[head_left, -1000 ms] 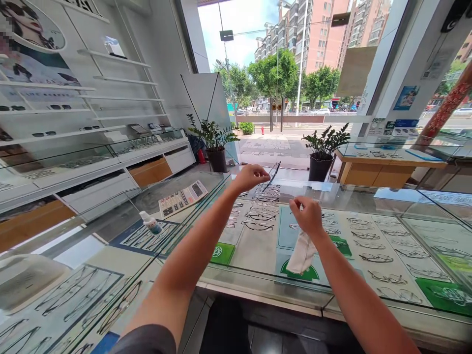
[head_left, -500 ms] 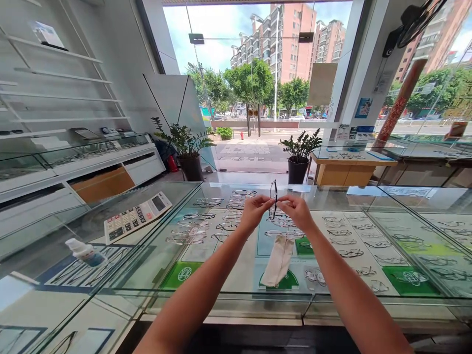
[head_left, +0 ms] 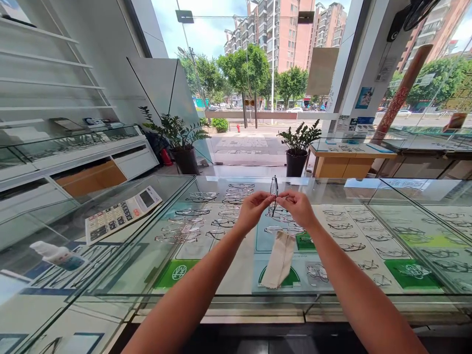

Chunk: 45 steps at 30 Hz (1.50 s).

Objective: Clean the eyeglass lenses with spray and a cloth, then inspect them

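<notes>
A pair of dark-rimmed eyeglasses (head_left: 274, 186) is held up on edge above the glass counter, one lens over the other. My left hand (head_left: 255, 209) pinches it from the left near its middle. From the other side, the fingers of my right hand (head_left: 298, 207) close on the same frame. Below the hands, a folded beige cloth (head_left: 279, 259) lies on the counter top. Several more eyeglasses (head_left: 192, 212) are laid out in rows under and around my arms.
A glass display counter (head_left: 228, 298) spans the front. At left are a large calculator (head_left: 123, 214) and a white spray bottle (head_left: 58, 254). Potted plants (head_left: 183, 142) flank the glass doorway beyond. A wooden display case (head_left: 346, 160) stands at right.
The head view has tilted slightly down and shifted, so the calculator and bottle appear farther left. Both hands keep their pinch on the eyeglasses, which stay almost in place.
</notes>
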Each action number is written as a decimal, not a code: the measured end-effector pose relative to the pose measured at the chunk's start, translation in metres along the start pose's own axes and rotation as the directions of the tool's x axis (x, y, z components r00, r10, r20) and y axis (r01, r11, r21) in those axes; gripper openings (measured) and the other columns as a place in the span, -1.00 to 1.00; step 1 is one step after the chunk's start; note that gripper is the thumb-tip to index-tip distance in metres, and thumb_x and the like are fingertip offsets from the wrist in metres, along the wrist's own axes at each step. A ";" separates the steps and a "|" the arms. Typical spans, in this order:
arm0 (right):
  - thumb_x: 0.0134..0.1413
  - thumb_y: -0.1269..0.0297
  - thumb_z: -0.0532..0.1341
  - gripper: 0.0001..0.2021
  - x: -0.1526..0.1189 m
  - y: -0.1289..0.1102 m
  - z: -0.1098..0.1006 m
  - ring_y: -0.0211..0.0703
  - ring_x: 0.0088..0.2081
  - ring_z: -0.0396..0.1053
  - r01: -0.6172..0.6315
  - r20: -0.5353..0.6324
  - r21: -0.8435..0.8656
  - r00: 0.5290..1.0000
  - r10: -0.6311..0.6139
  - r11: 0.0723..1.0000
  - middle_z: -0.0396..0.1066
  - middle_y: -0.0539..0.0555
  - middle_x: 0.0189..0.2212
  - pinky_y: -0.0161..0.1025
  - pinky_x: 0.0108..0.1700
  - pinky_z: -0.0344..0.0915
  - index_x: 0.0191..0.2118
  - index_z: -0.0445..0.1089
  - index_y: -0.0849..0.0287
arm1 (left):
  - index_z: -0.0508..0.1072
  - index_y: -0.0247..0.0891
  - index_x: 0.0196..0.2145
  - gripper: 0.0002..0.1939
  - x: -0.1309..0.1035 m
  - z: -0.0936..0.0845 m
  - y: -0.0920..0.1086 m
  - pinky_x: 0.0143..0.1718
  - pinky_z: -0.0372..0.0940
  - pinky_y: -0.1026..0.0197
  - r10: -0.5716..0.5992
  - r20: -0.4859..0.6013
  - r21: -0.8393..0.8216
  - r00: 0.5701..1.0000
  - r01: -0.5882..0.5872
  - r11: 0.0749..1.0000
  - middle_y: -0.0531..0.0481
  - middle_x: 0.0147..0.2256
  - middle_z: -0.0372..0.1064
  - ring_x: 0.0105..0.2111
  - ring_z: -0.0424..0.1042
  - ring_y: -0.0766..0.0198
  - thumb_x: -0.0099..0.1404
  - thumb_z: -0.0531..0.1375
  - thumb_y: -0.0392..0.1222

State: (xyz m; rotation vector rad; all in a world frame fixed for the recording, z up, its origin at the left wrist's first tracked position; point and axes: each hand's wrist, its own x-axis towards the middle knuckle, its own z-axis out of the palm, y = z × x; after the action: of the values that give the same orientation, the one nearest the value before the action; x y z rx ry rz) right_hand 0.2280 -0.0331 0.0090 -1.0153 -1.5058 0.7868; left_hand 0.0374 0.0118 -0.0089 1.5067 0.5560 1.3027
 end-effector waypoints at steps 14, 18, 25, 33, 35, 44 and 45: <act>0.44 -0.02 0.14 -0.68 -0.006 -0.004 -0.001 -0.18 -0.53 0.16 0.091 -0.209 -0.515 0.951 -0.228 0.852 0.24 -0.09 -0.62 -0.20 -0.35 0.03 -0.16 0.48 0.11 | 0.60 -0.22 -0.23 -0.53 0.001 -0.007 -0.006 -0.10 0.51 0.13 0.018 -0.053 0.135 0.998 -0.010 0.991 -0.11 -0.15 0.61 -0.14 0.54 0.17 0.31 0.41 0.28; 0.51 0.00 0.06 -0.65 -0.006 -0.001 -0.001 -0.05 -0.43 0.44 0.045 -0.277 -0.623 0.921 -0.274 0.781 0.56 0.08 -0.45 -0.18 -0.31 0.11 -0.05 0.49 0.11 | 0.57 -0.21 -0.23 -0.52 0.001 -0.005 -0.005 -0.14 0.57 0.13 0.021 -0.048 0.154 0.999 -0.013 0.988 -0.10 -0.15 0.57 -0.11 0.53 0.15 0.31 0.40 0.30; 0.48 0.01 0.12 -0.62 -0.003 -0.003 -0.008 0.02 -0.21 0.60 0.076 -0.391 -0.600 0.841 -0.375 0.796 0.63 0.23 0.07 -0.12 -0.23 0.33 0.20 0.39 0.13 | 0.59 -0.18 -0.26 -0.59 0.001 -0.014 -0.007 -0.22 0.51 0.18 0.025 -0.045 0.324 0.999 -0.009 0.946 -0.08 -0.22 0.55 -0.18 0.51 0.15 0.38 0.34 0.25; 0.44 -0.03 0.19 -0.69 -0.005 0.000 0.000 -0.11 -0.29 0.50 0.167 -0.312 -0.528 0.874 -0.373 0.833 0.59 0.15 -0.09 -0.17 -0.30 0.34 -0.04 0.44 0.12 | 0.56 -0.21 -0.27 -0.50 0.001 -0.007 0.000 -0.18 0.55 0.14 0.000 -0.063 0.194 0.998 0.012 0.981 -0.09 -0.21 0.54 -0.16 0.52 0.16 0.29 0.39 0.33; 0.41 -0.05 0.23 -0.68 -0.005 0.002 0.005 -0.14 -0.30 0.48 0.169 -0.271 -0.457 0.909 -0.318 0.873 0.58 0.11 -0.11 -0.18 -0.29 0.35 -0.03 0.47 0.11 | 0.56 -0.21 -0.28 -0.50 -0.001 -0.003 0.002 -0.19 0.55 0.14 0.008 -0.049 0.189 0.999 0.002 0.982 -0.07 -0.24 0.53 -0.20 0.51 0.18 0.29 0.40 0.33; 0.30 -0.06 0.32 -0.51 -0.005 0.004 0.009 -0.16 -0.33 0.43 0.109 -0.269 -0.322 0.942 -0.202 0.940 0.58 0.09 -0.11 -0.16 -0.27 0.34 0.20 0.46 0.11 | 0.62 -0.21 -0.23 -0.60 -0.012 0.007 0.001 -0.19 0.51 0.16 0.003 0.065 0.234 0.998 -0.018 0.972 -0.10 -0.21 0.55 -0.11 0.52 0.12 0.37 0.38 0.22; 0.30 -0.05 0.32 -0.50 -0.005 0.004 0.009 -0.16 -0.34 0.43 0.111 -0.270 -0.321 0.941 -0.203 0.940 0.58 0.09 -0.11 -0.15 -0.25 0.34 0.23 0.45 0.11 | 0.62 -0.20 -0.23 -0.61 -0.012 0.008 0.000 -0.20 0.51 0.17 0.005 0.065 0.236 0.998 -0.020 0.972 -0.10 -0.20 0.55 -0.11 0.52 0.12 0.37 0.37 0.21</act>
State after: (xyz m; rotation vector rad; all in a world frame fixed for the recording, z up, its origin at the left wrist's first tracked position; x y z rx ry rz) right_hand 0.2201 -0.0351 0.0015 -1.1627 -1.4448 0.2726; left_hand 0.0406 -0.0015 -0.0130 1.7430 0.6804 1.2257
